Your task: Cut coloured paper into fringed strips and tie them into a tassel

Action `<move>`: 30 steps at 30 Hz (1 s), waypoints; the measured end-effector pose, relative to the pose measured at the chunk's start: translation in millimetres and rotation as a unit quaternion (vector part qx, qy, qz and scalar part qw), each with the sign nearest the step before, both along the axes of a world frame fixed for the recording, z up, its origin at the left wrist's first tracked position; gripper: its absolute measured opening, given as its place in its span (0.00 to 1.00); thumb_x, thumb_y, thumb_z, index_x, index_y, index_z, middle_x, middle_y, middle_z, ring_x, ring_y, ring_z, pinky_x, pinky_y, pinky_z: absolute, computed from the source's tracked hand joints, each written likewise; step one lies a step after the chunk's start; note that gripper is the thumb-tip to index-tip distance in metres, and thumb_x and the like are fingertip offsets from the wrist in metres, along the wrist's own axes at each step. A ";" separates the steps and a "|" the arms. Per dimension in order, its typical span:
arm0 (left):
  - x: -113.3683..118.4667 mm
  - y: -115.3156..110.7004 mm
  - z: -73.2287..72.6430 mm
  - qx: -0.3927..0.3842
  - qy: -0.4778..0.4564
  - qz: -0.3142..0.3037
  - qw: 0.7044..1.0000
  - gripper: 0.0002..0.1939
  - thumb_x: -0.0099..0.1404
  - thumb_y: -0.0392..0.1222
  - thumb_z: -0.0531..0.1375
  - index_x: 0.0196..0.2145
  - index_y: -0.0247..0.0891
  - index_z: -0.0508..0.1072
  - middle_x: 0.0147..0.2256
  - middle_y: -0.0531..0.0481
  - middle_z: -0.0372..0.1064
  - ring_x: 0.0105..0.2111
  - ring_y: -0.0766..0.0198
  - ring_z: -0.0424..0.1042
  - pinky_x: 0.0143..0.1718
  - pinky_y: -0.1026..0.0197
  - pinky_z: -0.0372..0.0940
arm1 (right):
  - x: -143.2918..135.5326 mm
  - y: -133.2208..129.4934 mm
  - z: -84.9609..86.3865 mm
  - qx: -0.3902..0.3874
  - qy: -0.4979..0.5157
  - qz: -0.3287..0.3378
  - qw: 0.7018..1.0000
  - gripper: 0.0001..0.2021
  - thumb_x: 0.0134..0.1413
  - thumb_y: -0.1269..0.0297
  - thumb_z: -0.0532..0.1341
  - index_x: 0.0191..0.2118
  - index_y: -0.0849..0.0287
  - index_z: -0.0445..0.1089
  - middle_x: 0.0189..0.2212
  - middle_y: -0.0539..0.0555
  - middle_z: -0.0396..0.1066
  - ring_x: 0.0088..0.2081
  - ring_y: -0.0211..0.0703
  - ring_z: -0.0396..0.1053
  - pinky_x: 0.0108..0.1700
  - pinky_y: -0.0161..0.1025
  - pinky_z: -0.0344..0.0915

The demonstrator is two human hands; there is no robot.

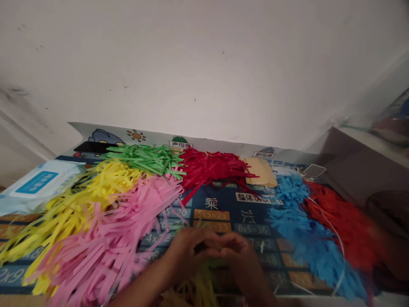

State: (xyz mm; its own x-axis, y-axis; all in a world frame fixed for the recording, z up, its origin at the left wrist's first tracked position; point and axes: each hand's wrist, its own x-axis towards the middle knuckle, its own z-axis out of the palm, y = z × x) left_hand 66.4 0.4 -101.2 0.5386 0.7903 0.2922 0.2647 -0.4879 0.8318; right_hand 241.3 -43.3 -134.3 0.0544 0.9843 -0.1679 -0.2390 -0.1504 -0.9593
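Note:
My left hand (pixel 194 249) and my right hand (pixel 239 251) meet at the middle of the near table edge, fingers curled and fingertips pinched together. Whatever sits between the fingertips is too small and blurred to make out. Blurred yellow-green paper strips (pixel 204 283) show just below and behind both hands. Left of my left hand spreads a big bunch of pink paper strips (pixel 128 221), with yellow strips (pixel 79 209) beyond it. To the right of my right hand lie blue paper strips (pixel 306 234) and a red-orange bunch (pixel 341 221).
Green strips (pixel 147 158) and dark red strips (pixel 214 168) lie at the back, near a tan paper piece (pixel 261 172). A wet-wipes pack (pixel 41 183) and a black flat object (pixel 96 147) are left. A white cord (pixel 335 232) crosses the right strips. The printed mat (pixel 252 230) curls up against the wall.

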 end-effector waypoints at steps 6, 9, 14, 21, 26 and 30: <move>-0.1 5.3 1.3 -0.016 -0.013 -0.024 1.000 0.09 0.62 0.48 0.64 0.34 0.41 0.79 0.28 0.52 0.78 0.28 0.65 0.76 0.30 0.70 0.63 | 0.2 -1.4 -5.5 0.031 -0.014 -0.003 0.999 0.06 0.40 0.60 0.71 0.24 0.55 0.76 0.25 0.50 0.74 0.30 0.41 0.71 0.33 0.35 0.65; 0.9 6.3 -1.0 0.004 -0.019 -0.017 1.000 0.10 0.62 0.48 0.63 0.32 0.40 0.79 0.27 0.52 0.78 0.27 0.66 0.76 0.30 0.70 0.63 | 3.2 -2.1 -0.2 0.104 -0.124 -0.011 0.987 0.04 0.46 0.64 0.68 0.25 0.55 0.76 0.25 0.50 0.74 0.30 0.41 0.70 0.33 0.33 0.65; -1.8 6.9 -5.2 0.048 0.016 0.014 0.999 0.08 0.64 0.44 0.62 0.31 0.39 0.77 0.26 0.52 0.77 0.26 0.66 0.75 0.29 0.69 0.64 | 6.4 -2.9 1.9 0.141 -0.161 -0.063 0.975 0.05 0.50 0.66 0.64 0.26 0.55 0.74 0.25 0.49 0.73 0.29 0.40 0.71 0.31 0.32 0.66; 4.2 -3.1 -1.2 0.177 -0.061 0.034 0.982 0.03 0.66 0.38 0.60 0.35 0.41 0.74 0.32 0.52 0.77 0.34 0.66 0.76 0.51 0.60 0.65 | 0.0 -8.6 14.8 0.211 -0.265 -0.105 0.935 0.05 0.51 0.67 0.64 0.27 0.53 0.76 0.26 0.49 0.75 0.29 0.40 0.73 0.32 0.32 0.68; 8.8 -8.2 4.2 0.200 -0.069 0.051 0.976 0.04 0.65 0.35 0.60 0.33 0.42 0.73 0.29 0.53 0.77 0.30 0.68 0.76 0.54 0.57 0.63 | -2.0 -11.3 19.1 0.216 -0.283 -0.124 0.926 0.04 0.50 0.67 0.65 0.27 0.52 0.76 0.26 0.50 0.76 0.28 0.42 0.74 0.31 0.33 0.70; 9.0 -9.7 2.7 0.204 -0.071 0.048 0.975 0.05 0.64 0.34 0.60 0.33 0.42 0.74 0.30 0.53 0.78 0.30 0.66 0.77 0.55 0.54 0.63 | -2.3 -15.6 18.3 0.215 -0.285 -0.126 0.926 0.04 0.50 0.66 0.65 0.27 0.52 0.76 0.26 0.49 0.76 0.28 0.42 0.74 0.32 0.33 0.70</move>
State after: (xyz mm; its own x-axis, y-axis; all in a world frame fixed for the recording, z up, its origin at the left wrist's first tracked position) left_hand 75.4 -9.3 -98.5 0.3988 0.6369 0.6598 0.2209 -0.7650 0.6050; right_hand 239.0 -58.9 -116.0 0.2504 0.8972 0.3637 0.3483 0.2670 -0.8985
